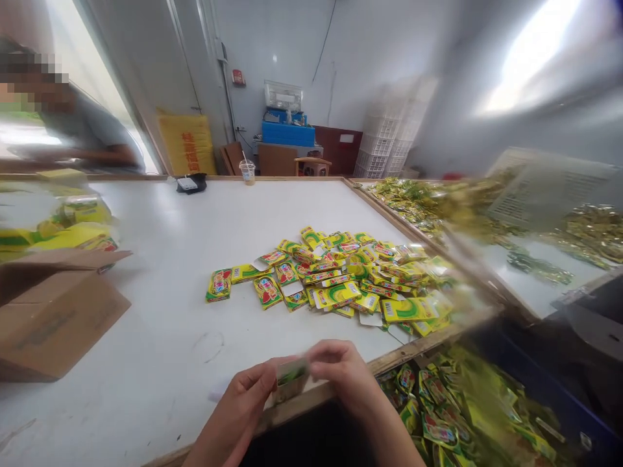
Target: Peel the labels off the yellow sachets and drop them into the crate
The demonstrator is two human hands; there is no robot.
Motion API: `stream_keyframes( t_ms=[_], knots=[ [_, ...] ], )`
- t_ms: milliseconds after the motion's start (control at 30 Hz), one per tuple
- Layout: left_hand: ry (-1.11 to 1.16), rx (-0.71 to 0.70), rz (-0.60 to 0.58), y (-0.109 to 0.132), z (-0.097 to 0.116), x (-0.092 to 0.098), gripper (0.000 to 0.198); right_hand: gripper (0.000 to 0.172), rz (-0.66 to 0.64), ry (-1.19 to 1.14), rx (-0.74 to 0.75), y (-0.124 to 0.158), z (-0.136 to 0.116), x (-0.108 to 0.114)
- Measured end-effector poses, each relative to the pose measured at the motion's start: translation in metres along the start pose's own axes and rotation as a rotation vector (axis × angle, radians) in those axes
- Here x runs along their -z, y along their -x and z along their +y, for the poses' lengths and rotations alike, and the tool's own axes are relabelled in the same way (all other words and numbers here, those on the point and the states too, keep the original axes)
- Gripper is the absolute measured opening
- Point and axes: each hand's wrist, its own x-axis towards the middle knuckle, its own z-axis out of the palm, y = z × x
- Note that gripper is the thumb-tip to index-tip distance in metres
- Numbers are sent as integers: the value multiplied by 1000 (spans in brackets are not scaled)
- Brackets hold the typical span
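Note:
My left hand (246, 394) grips a small box (291, 381) by its left side, just over the table's front edge. Green shows in the box's middle, blurred; its flaps cannot be made out clearly. At the box's upper right corner, my right hand (341, 371) has its fingers pinched together against the edge. Beyond both hands lies a loose pile of small yellow and green printed boxes (335, 295). Some of them have white end flaps standing open.
A brown carton (63, 318) stands at the left, with yellow boxes behind it. Gold packets (409, 201) fill a section at the right. Printed packets (440, 421) lie below the table edge. A drink cup (248, 172) stands at the back. A person (87, 123) sits far left.

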Motion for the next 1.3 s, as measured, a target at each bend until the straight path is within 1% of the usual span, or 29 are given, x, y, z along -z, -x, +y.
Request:
stream_keyframes(
  t_ms=[33,100,167,233,267,333,400,433,500,567,667,733,767,800,867,933,967,1033,1100,1167,1233,1300],
  knots=[
    [-42,-26,16,-1,-2,1,30,22,-27,-3,-25,0,0,1],
    [-186,-114,92,-3,-6,5,27,23,-77,-5,-53,0,2,3],
    [-352,-236,186,-4,-10,13,24,23,-102,-3,-48,0,3,3],
    [-462,-320,245,-5,-11,19,24,23,-104,14,-29,-2,4,2],
    [-475,-317,255,-4,-10,21,24,23,-104,23,-27,-2,4,1],
    [-398,-218,246,-3,-6,20,25,23,-114,33,-34,-4,2,-2],
    [-248,-95,198,-3,1,14,35,24,-140,55,-49,-5,-2,-4],
    [-194,-65,162,-3,4,10,41,23,-153,87,-50,-5,-5,-5],
    [-171,-67,82,-4,11,4,46,22,-176,189,-38,-7,-12,-7],
    [-211,-79,40,-7,16,0,41,20,-181,287,-36,-9,-18,-9],
    [-243,-51,84,-16,18,-2,33,13,-136,308,-80,-16,-16,-14],
    [-223,-26,114,-22,16,-2,34,9,-79,291,-88,-21,-9,-19],
    [-204,-24,131,-25,14,-1,35,10,-49,288,-69,-23,-5,-21],
    [-185,-38,164,-26,11,1,36,12,-21,296,-23,-25,-1,-22],
    [-190,-111,275,-27,3,6,36,19,11,337,116,-25,5,-22],
    [-272,-223,386,-23,-6,11,30,21,-8,363,231,-23,6,-20],
    [-331,-281,419,-21,-11,13,28,20,-30,367,254,-21,5,-19],
    [-441,-373,448,-15,-17,15,23,21,-57,370,239,-18,2,-17],
    [-504,-410,465,-11,-18,14,24,20,-41,412,229,-16,-3,-16],
    [-509,-371,456,-11,-16,12,26,19,-11,461,231,-16,-6,-16],
    [-473,-317,403,-12,-11,11,31,19,-7,454,212,-18,-6,-15],
    [-461,-317,324,-14,-8,12,31,19,-15,399,192,-19,-5,-14]
  ],
)
